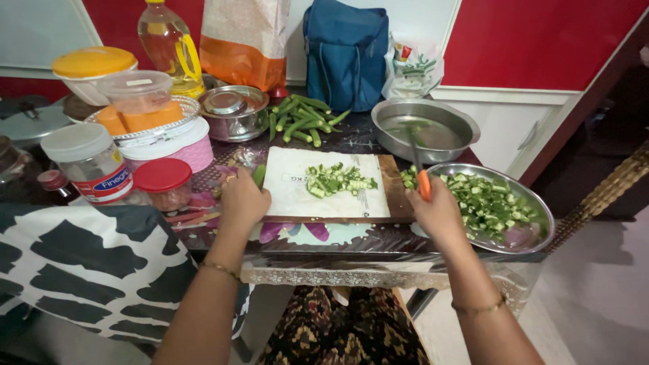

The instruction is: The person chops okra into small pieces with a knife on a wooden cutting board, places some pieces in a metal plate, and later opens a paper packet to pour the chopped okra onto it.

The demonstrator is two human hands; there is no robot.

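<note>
Nearest, on the wooden cutting board (395, 196) under its white sheet, the left hand (242, 201) has its fingers clamped on a whole green okra pod (259, 175) at the board's left edge. The right hand (438, 211), at the board's right edge, has its fingers closed around an orange-handled knife (420, 177). A small heap of cut okra pieces (339, 180) lies mid-board; right of it a round steel plate (534, 203) already holds far more. Behind the board, a pile of whole okra pods (302, 116) remains uncut, so the chopping seems roughly halfway.

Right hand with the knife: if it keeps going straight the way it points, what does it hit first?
Likely the steel bowl of water. The right hand holds the orange-handled knife pointing away from the person, blade tip over that bowl's near rim. Depth is unclear, so it may pass just above it.
</note>
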